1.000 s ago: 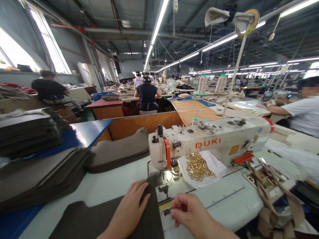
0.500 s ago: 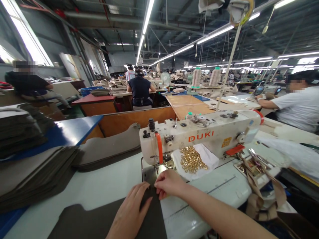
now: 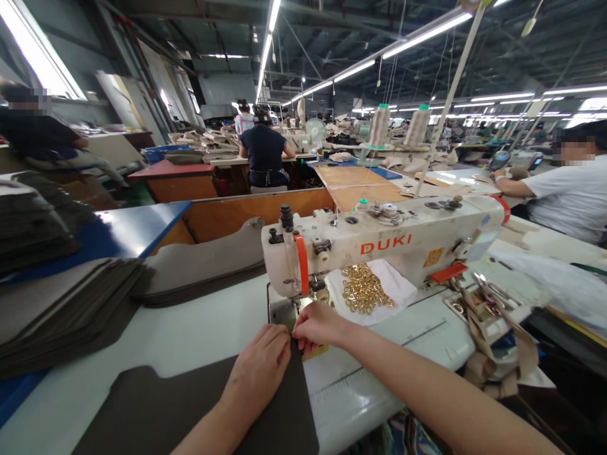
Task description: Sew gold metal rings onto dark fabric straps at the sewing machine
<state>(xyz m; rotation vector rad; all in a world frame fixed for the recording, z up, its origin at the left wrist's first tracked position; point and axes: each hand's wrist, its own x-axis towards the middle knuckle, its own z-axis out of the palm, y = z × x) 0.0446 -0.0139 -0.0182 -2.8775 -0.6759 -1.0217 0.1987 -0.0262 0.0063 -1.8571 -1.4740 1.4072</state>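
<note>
A dark grey-brown fabric panel (image 3: 190,398) lies on the pale machine bed, its far corner just in front of the needle area of a white DUKI sewing machine (image 3: 384,237). My left hand (image 3: 260,360) rests on that panel with fingers bent together, gripping it near the corner. Touching the left fingertips, my right hand (image 3: 317,327) is closed in a pinch at the panel's far right edge. What sits between the right fingertips is hidden. Gold-coloured metal rings or clasps (image 3: 365,287) are heaped on a white cloth (image 3: 403,284) behind my right hand.
Stacked fabric panels (image 3: 71,309) and another stack of curved panels (image 3: 203,262) occupy the left side. A small tray (image 3: 509,309) with tools and beige straps (image 3: 526,347) sits at right. Co-workers sit ahead (image 3: 265,151), left (image 3: 35,133) and right (image 3: 569,183).
My left hand has closed, its thumb now tucked in, and its fingers have come against my right hand. The whole view has shifted slightly; the right hand still pinches.
</note>
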